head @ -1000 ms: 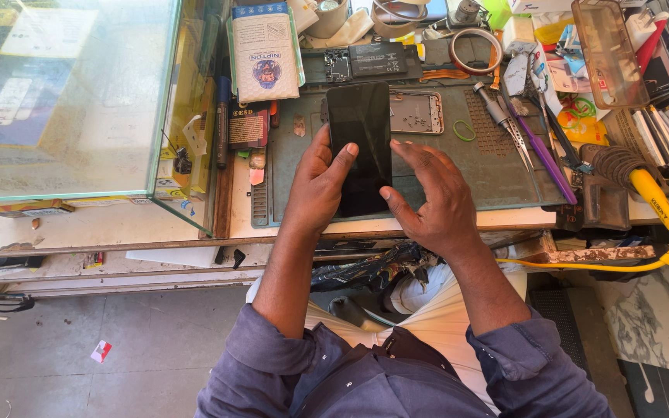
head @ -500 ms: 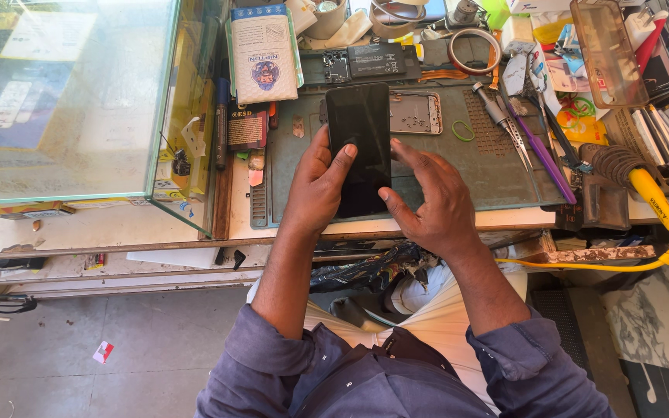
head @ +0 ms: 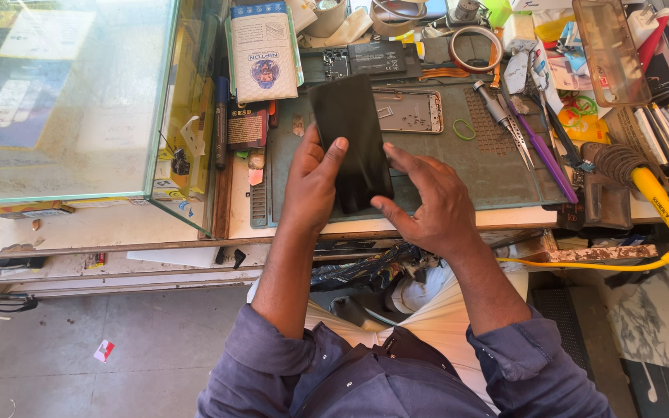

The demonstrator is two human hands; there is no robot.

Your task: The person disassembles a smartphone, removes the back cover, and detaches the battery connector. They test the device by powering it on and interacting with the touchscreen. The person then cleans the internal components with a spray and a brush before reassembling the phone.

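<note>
Above the green repair mat (head: 458, 166), the black phone screen panel (head: 351, 139) is pinched at its lower end between the left hand (head: 313, 182) and right hand (head: 431, 197), 2 loose edge grips from which it could slip onto the bare phone frame (head: 408, 111) just beyond the right fingertips.

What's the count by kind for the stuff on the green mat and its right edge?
Hands on the panel: 2, left hand, right hand
Black phone panel: 1
Silver phone frame: 1
Green rubber band: 1
Purple-handled tool: 1
Metal tweezers: 1
Total: 7
Smaller bits on the green mat are too small to tell.
</note>
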